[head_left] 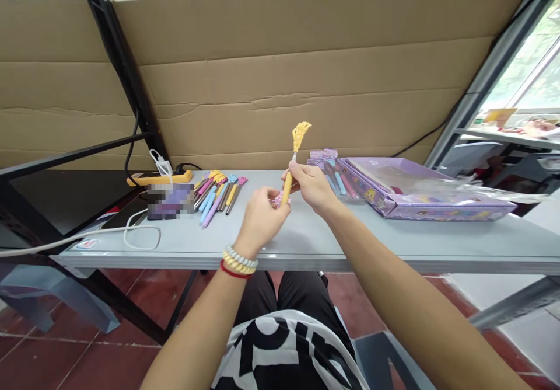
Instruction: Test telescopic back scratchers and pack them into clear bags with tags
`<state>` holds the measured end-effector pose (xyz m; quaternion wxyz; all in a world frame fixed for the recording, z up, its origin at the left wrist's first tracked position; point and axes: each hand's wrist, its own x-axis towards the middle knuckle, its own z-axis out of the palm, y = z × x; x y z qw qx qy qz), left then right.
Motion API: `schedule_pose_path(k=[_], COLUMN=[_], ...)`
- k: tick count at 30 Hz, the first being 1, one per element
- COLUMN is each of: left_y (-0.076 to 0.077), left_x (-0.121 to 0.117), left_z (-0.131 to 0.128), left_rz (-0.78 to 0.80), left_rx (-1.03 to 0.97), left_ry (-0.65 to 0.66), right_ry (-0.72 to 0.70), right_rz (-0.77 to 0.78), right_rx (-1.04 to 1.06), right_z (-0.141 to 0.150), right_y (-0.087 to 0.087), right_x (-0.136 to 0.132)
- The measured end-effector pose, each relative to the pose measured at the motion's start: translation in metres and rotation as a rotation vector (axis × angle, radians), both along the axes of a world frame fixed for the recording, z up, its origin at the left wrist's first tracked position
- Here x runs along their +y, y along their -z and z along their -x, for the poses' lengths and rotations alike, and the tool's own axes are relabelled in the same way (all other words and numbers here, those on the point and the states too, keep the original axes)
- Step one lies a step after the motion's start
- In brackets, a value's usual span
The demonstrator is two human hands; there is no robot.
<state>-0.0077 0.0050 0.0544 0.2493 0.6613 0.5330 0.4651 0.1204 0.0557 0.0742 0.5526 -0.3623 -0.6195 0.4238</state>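
A yellow back scratcher (287, 188) stands nearly upright above the table, its claw-shaped head at the top on a short metal neck. My right hand (312, 187) is closed around the upper part of its handle. Near the handle's lower end, my left hand (265, 218) is closed with its fingertips together. A small pink patterned piece (277, 199) shows between those fingers; its kind is not clear. To the left lies a pile of similar back scratchers (219, 194) in several colours. On the right, bagged back scratchers (335, 177) rest beside a purple box (420, 188).
Clear plastic film (476, 187) trails over the box's right side. At the left are a yellow power strip (160, 178), a white cable (144, 244) and a dark phone-like slab (126, 212). Cardboard (280, 75) walls off the back of the grey table (315, 238), between metal posts.
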Motion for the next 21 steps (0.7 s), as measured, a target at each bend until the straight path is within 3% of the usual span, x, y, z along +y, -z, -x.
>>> schedule_pose_path(k=[4,7,9,11,21], left_y=[0.007,0.019,0.026,0.031,0.027], left_x=[0.002,0.008,0.011,0.014,0.050], left_z=[0.060,0.108,0.130,0.139,0.137], left_rz=[-0.040,0.097,0.232,0.263,0.188], left_rx=[0.287,0.633,0.789,0.883,1.005], left_ry=[-0.349,-0.540,-0.555,-0.537,-0.461], right_ry=[0.049,0.064,0.081,0.115,0.179], right_rz=[0.145,0.198,0.209,0.202,0.111], right_rx=[0.130,0.089,0.014,-0.042,0.035], right_z=[-0.005,-0.015,-0.021,-0.025,-0.031], right_y=[0.003,0.002,0.001,0.000,0.011], right_x=[0.025,0.043,0.056,0.068,0.097])
